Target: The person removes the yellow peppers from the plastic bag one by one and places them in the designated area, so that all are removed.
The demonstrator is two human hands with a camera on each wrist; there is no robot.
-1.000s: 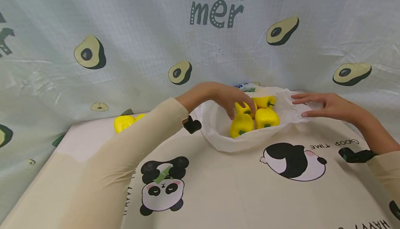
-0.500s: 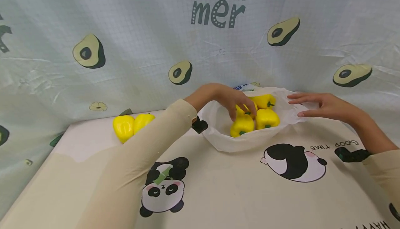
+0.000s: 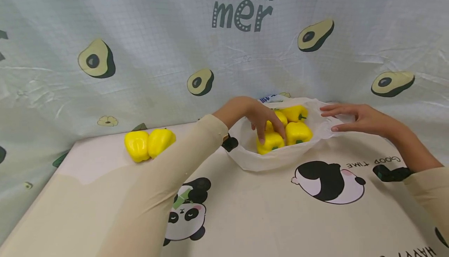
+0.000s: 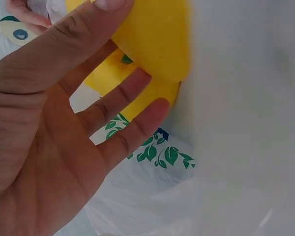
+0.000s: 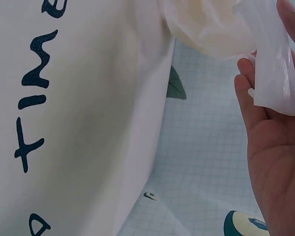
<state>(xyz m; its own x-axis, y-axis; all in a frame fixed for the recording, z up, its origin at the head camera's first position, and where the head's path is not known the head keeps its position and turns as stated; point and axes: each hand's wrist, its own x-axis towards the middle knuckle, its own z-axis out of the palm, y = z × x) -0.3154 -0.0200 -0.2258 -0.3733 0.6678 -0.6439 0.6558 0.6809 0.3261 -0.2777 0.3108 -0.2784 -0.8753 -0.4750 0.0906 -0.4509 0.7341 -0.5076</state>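
A white plastic bag (image 3: 256, 163) lies with its mouth spread wide at the table's back, several yellow bell peppers inside. My left hand (image 3: 264, 118) reaches into it from above, thumb and fingers on either side of the front-left yellow bell pepper (image 3: 271, 146). In the left wrist view, the thumb presses a yellow bell pepper (image 4: 155, 39) while the outer fingers spread apart; part of the grasp is hidden. On the bag's right side, my right hand (image 3: 366, 118) holds the rim. The right wrist view shows bag plastic (image 5: 275, 64) between thumb and fingers.
Two more yellow bell peppers, a left one (image 3: 136, 146) and a right one (image 3: 160, 142), stand side by side at the table's back left. A panda-print cloth (image 3: 252, 214) covers the table. Behind it hangs an avocado-print curtain (image 3: 154, 46).
My left hand has moved slightly right and lower onto the front-left yellow bell pepper, which has shifted a little. The left sleeve uncovers more of the two table peppers. My right hand has barely moved.
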